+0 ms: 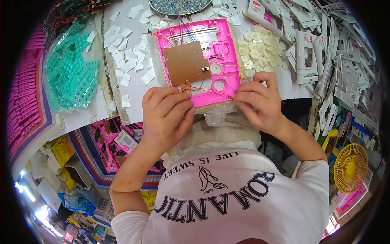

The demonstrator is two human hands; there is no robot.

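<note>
A pink plastic casing (224, 34) lies open side up at the table's near edge. Over its left half sits a brown circuit board (185, 65), with thin coloured wires running out around it. My left hand (165, 110) is closed at the casing's near left corner, fingertips by the board's lower edge; what they pinch is hidden. At the near right corner, thumb and finger of my right hand (260, 101) pinch the end of a thin wire (233, 96). Between the hands, a round metallic part (219, 85) sits in a pink ring, below a white disc (215, 68).
Cream plastic discs (264, 51) lie right of the casing, white paper-like pieces (129, 57) left. A round tray of screws (178, 7) stands beyond. Green plastic parts (72, 73) fill a bag; white casings (306, 57) pile up at right. A yellow fan (351, 167) stands lower right.
</note>
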